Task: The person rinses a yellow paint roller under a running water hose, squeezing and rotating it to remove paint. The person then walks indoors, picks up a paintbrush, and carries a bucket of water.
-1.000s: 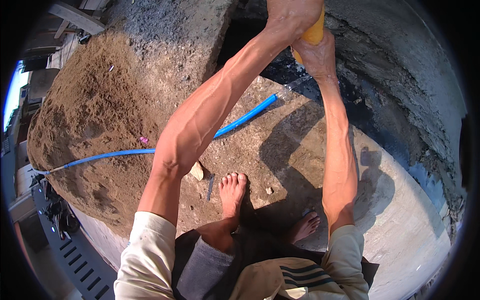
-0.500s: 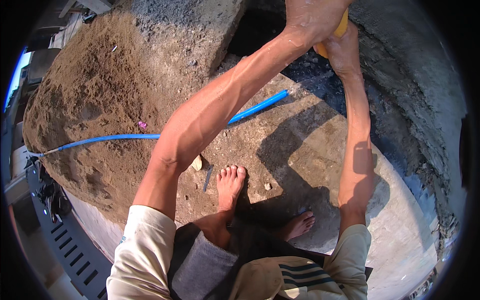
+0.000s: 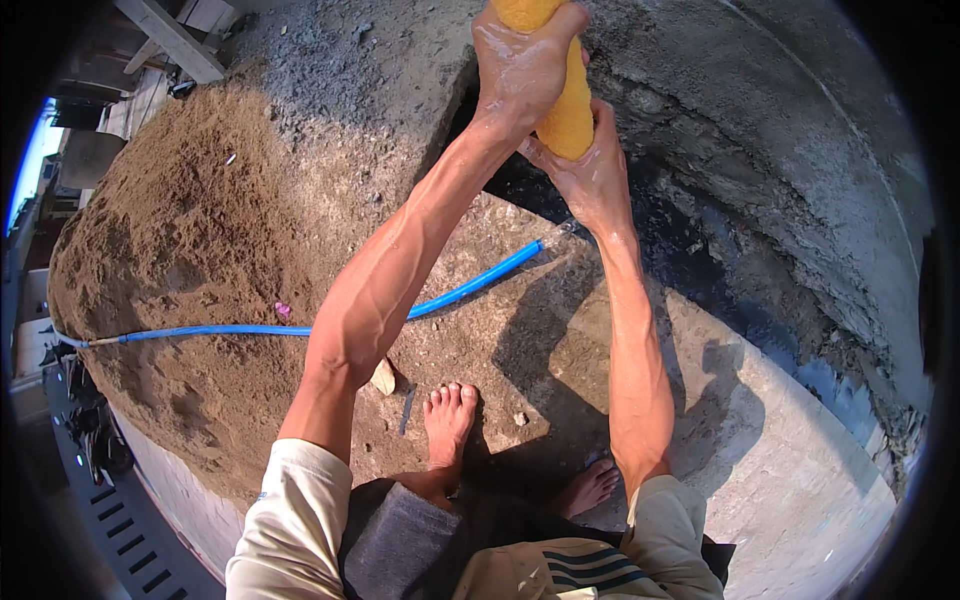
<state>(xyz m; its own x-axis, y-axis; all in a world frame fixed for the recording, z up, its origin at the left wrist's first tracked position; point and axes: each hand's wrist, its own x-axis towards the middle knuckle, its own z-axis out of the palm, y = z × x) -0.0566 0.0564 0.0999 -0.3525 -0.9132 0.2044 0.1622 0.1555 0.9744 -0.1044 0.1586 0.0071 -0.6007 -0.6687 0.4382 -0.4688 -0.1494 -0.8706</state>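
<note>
My left hand (image 3: 517, 75) is wet and wraps round the upper part of a long yellow sponge (image 3: 568, 120) at the top of the view. Lower down, my right hand (image 3: 590, 180) grips the sponge's near end, with its thumb and fingers on either side. The sponge's far end runs out past the top edge. Both arms are stretched forward over the edge of a dark pit (image 3: 690, 250). A blue hose (image 3: 470, 287) lies on the ground below my forearms, passing under the left one, its open end near the pit.
A heap of brown sand (image 3: 180, 230) rises on the left, and grey gravel (image 3: 330, 60) lies beyond it. On the right stands a rough grey wall (image 3: 800, 130) beside the pit. My bare feet (image 3: 450, 425) are on the concrete slab (image 3: 790, 440). Wooden boards (image 3: 170, 40) lean at the far left.
Both hands have moved left with the sponge, and much more of it shows now. My view has shifted, so the hose and ground appear lower.
</note>
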